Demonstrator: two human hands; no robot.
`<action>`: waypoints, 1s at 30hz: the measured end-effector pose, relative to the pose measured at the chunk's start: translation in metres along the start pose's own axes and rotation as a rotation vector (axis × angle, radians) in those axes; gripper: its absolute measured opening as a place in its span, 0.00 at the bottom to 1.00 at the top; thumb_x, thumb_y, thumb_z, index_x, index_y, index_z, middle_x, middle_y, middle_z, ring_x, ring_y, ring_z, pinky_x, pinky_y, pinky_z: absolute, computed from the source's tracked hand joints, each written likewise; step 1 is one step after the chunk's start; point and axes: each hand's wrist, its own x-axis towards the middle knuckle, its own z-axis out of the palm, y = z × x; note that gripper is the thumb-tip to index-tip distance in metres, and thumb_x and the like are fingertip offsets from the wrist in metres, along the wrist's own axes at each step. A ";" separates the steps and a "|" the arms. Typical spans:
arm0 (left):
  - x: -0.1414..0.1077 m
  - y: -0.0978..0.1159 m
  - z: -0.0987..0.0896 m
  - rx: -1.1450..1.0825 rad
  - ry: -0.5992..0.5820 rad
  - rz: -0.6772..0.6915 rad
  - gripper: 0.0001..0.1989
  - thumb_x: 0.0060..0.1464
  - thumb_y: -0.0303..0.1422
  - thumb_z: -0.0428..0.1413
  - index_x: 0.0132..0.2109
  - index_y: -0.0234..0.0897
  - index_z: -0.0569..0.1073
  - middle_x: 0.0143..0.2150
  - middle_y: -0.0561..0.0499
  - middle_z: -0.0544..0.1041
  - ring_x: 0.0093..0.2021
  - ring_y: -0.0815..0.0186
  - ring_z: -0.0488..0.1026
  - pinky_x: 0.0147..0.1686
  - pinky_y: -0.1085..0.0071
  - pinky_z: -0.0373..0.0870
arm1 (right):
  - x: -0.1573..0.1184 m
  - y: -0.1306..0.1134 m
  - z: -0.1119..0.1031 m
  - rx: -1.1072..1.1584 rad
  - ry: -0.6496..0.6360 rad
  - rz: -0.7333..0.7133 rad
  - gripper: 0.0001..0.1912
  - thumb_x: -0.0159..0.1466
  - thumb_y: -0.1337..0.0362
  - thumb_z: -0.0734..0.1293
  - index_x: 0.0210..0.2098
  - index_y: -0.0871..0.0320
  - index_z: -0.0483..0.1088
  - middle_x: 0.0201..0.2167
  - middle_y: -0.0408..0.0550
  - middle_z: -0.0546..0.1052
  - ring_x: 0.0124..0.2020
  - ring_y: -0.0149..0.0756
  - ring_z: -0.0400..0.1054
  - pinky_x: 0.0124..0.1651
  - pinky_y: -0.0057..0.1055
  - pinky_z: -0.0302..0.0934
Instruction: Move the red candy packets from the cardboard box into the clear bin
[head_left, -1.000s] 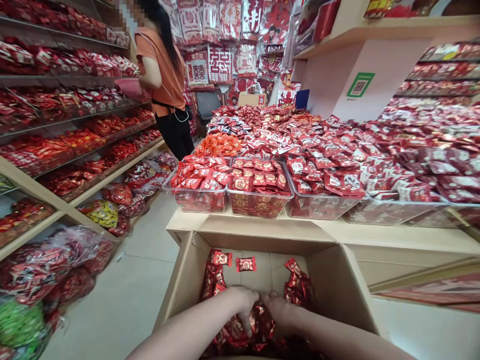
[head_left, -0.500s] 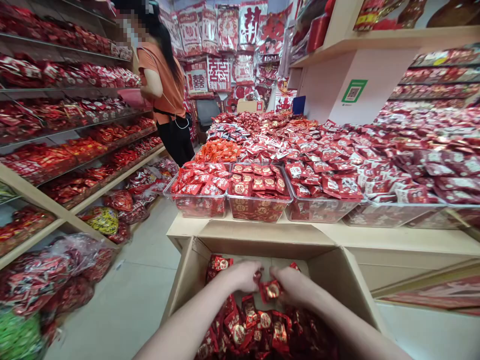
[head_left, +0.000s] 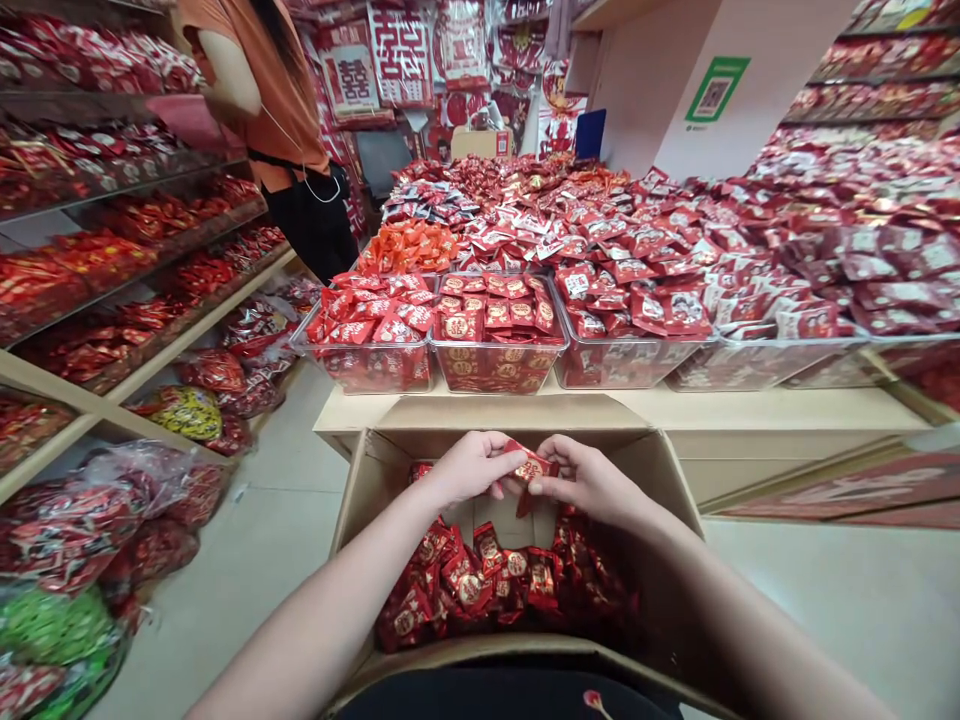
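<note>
Cardboard makes up the big, open box, and its near edge is right by the person's dark clothes. Inside, a pile of shiny red sweets lies close to that edge. Past the pile, a bit of bare box bottom shows. The right side of the box is too dark to see well. There is room between the hands and both side walls, and the top is open.

The left hand and right hand are up over the far part of the box, close together. The left hand is nearly closed, with its thumb on one end of a red packet. The right hand pinches the other end with its thumb and fingers. The packet has gold marks on it. A darker red bit hangs just under it, but it is hard to tell what that is.

Just past the box is the pale worktop, with a thin bare strip along its front edge. Clear tubs full of red packs stand side by side on it. To the left, there is open floor between the box and the full bags. Farther off, a person in an orange top stands by the shelves.
</note>
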 end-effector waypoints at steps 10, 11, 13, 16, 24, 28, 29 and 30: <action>0.000 -0.003 0.017 -0.284 0.214 0.121 0.14 0.45 0.40 0.55 0.37 0.34 0.68 0.31 0.52 0.72 0.29 0.71 0.71 0.28 0.73 0.70 | 0.005 -0.001 0.012 0.202 0.205 -0.048 0.14 0.56 0.53 0.61 0.28 0.59 0.62 0.21 0.41 0.68 0.21 0.28 0.63 0.24 0.25 0.59; -0.001 -0.002 0.019 -0.333 0.200 0.119 0.16 0.44 0.39 0.56 0.39 0.34 0.68 0.33 0.52 0.72 0.31 0.70 0.71 0.30 0.72 0.70 | 0.006 0.000 0.014 0.214 0.230 -0.047 0.14 0.56 0.53 0.61 0.29 0.59 0.62 0.21 0.42 0.68 0.21 0.28 0.62 0.23 0.25 0.59; -0.002 -0.001 0.021 -0.370 0.167 0.106 0.18 0.44 0.38 0.57 0.42 0.35 0.67 0.36 0.50 0.72 0.34 0.68 0.71 0.32 0.71 0.70 | 0.006 0.002 0.017 0.172 0.249 -0.074 0.14 0.57 0.53 0.59 0.29 0.59 0.63 0.23 0.43 0.69 0.23 0.29 0.63 0.24 0.25 0.58; -0.004 -0.002 0.018 -0.241 0.134 0.122 0.18 0.46 0.39 0.54 0.43 0.35 0.66 0.38 0.48 0.72 0.34 0.67 0.70 0.28 0.71 0.69 | 0.005 0.001 0.017 0.011 0.305 -0.146 0.12 0.57 0.55 0.60 0.32 0.58 0.64 0.28 0.46 0.70 0.27 0.30 0.64 0.28 0.27 0.60; -0.007 -0.001 0.008 0.506 0.157 0.256 0.13 0.46 0.40 0.52 0.29 0.33 0.72 0.23 0.54 0.71 0.25 0.70 0.65 0.24 0.76 0.58 | 0.003 -0.006 0.003 -0.240 0.219 -0.231 0.08 0.57 0.59 0.61 0.27 0.57 0.67 0.25 0.44 0.69 0.27 0.32 0.63 0.31 0.28 0.59; -0.010 0.003 0.007 0.636 0.124 0.297 0.14 0.49 0.39 0.49 0.26 0.34 0.72 0.22 0.54 0.72 0.24 0.71 0.66 0.25 0.77 0.58 | 0.001 -0.010 0.001 -0.199 0.114 -0.202 0.09 0.58 0.60 0.60 0.28 0.58 0.66 0.24 0.43 0.70 0.26 0.30 0.63 0.30 0.26 0.58; -0.012 0.005 0.007 0.673 0.124 0.306 0.15 0.50 0.39 0.48 0.25 0.34 0.72 0.22 0.54 0.72 0.24 0.71 0.66 0.25 0.77 0.58 | 0.000 -0.011 0.000 -0.174 0.087 -0.199 0.08 0.58 0.61 0.60 0.29 0.58 0.67 0.24 0.43 0.71 0.27 0.30 0.64 0.31 0.26 0.59; -0.014 0.008 0.006 0.706 0.128 0.319 0.16 0.52 0.39 0.47 0.26 0.35 0.73 0.22 0.54 0.72 0.24 0.71 0.67 0.25 0.77 0.58 | -0.001 -0.012 -0.002 -0.153 0.078 -0.196 0.08 0.58 0.61 0.60 0.30 0.58 0.67 0.25 0.43 0.71 0.27 0.31 0.64 0.31 0.26 0.59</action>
